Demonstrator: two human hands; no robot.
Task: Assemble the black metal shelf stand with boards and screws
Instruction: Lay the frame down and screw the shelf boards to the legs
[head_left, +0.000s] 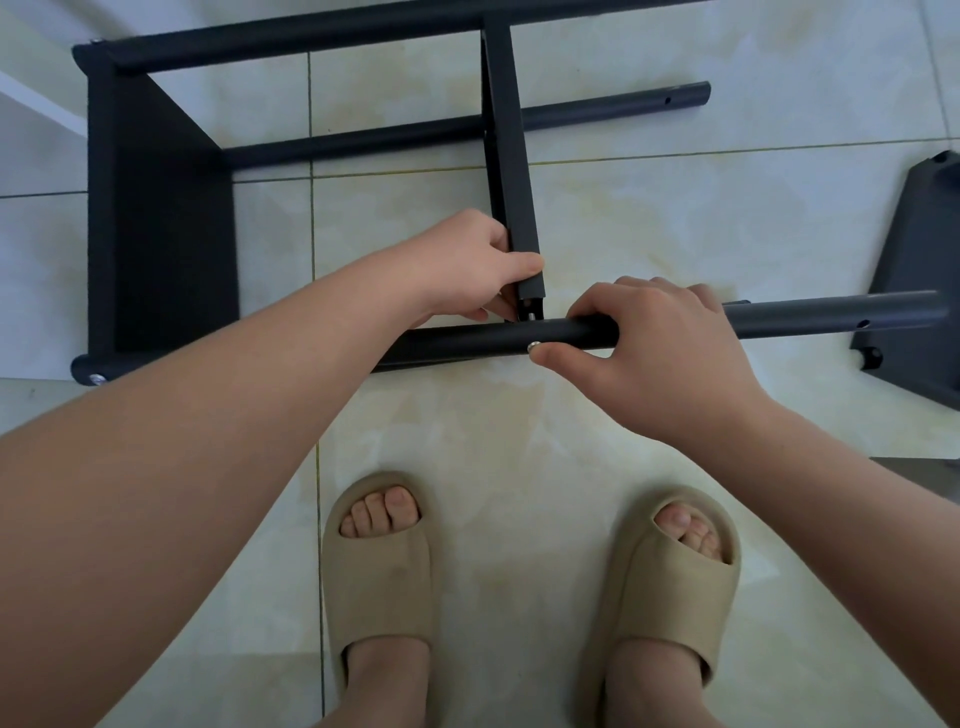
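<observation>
The black metal shelf stand lies on its side on the tiled floor, one board fixed at its left end. My left hand grips the near end of a second board seen edge-on. That end meets the nearest black tube, which runs left to right. My right hand curls over this tube, and its thumb presses a silver screw on the tube's near side. Two more tubes lie farther back, one with a free end showing a hole.
A loose dark board lies on the floor at the right edge. My feet in beige slippers stand just in front of the stand. A white object shows at the far left. Pale floor tiles surround everything.
</observation>
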